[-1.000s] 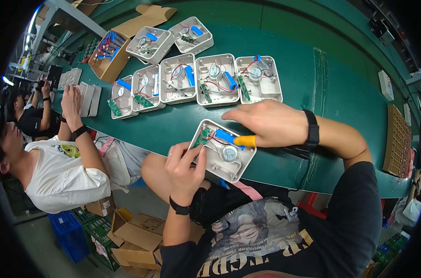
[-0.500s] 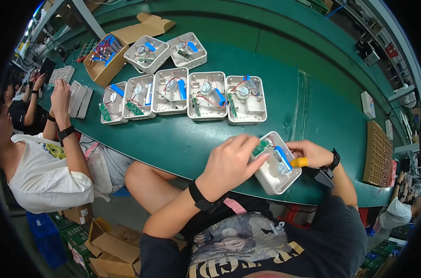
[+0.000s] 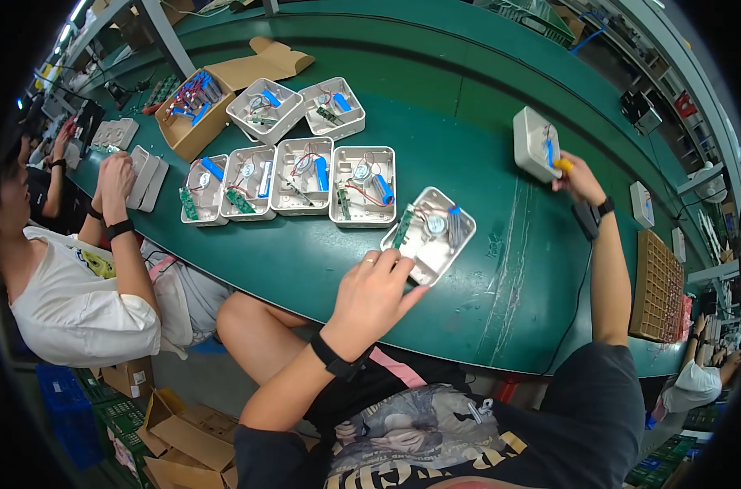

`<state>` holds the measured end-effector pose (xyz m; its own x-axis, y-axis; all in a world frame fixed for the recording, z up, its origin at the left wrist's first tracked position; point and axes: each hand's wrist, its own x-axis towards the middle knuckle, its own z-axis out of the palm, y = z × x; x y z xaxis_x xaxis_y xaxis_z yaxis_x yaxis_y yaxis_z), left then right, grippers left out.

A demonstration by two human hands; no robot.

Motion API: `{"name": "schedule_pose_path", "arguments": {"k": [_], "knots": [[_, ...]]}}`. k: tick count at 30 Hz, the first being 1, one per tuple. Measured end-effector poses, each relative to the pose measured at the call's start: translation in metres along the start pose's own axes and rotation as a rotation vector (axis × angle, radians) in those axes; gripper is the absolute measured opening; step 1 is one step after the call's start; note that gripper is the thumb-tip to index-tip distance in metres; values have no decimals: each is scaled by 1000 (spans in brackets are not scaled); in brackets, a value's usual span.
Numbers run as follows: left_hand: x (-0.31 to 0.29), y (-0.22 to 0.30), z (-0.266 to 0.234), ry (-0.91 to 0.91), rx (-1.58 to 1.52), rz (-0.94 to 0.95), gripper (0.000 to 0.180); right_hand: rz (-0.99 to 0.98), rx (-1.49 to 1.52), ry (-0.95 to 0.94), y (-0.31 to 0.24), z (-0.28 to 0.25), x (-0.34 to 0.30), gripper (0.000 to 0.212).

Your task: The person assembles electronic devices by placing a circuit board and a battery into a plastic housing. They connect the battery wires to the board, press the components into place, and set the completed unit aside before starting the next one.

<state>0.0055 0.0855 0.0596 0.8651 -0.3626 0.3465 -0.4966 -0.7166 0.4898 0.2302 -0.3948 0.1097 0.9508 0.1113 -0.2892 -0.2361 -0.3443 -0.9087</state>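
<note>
My left hand (image 3: 374,295) grips the near left edge of a white plastic housing (image 3: 442,254), which sits turned at an angle on the green table. Inside that housing are a green circuit board, a round part, wires and a blue-ended battery cell. Out at the far right, my right hand (image 3: 581,181), a yellow cover on one finger, holds another white housing (image 3: 527,151) by its near side. It looks tilted, with a blue cell and wires inside; whether it touches the table I cannot tell.
Several open housings (image 3: 304,208) with boards and blue cells stand in a row to the left, two more (image 3: 332,130) behind them. A cardboard box (image 3: 193,134) holds blue cells. At the right lie a gridded brown tray (image 3: 652,285) and a white housing (image 3: 641,204). A co-worker (image 3: 85,285) sits at left.
My right hand has carried its housing away to the far right. My left hand has let go of that one and drawn the row's rightmost housing nearer, turning it.
</note>
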Motion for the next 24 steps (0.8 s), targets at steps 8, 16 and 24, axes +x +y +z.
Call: {"name": "schedule_pose_path", "arguments": {"k": [8, 16, 24], "knots": [[-58, -31, -38, 85, -42, -40, 27, 137, -52, 187, 23, -54, 109, 35], [-64, -37, -40, 383, 30, -234, 23, -606, -614, 491, -24, 72, 16, 23], [-54, -36, -20, 358, 20, -286, 24, -769, -579, -546, -57, 275, -104, 33]]}}
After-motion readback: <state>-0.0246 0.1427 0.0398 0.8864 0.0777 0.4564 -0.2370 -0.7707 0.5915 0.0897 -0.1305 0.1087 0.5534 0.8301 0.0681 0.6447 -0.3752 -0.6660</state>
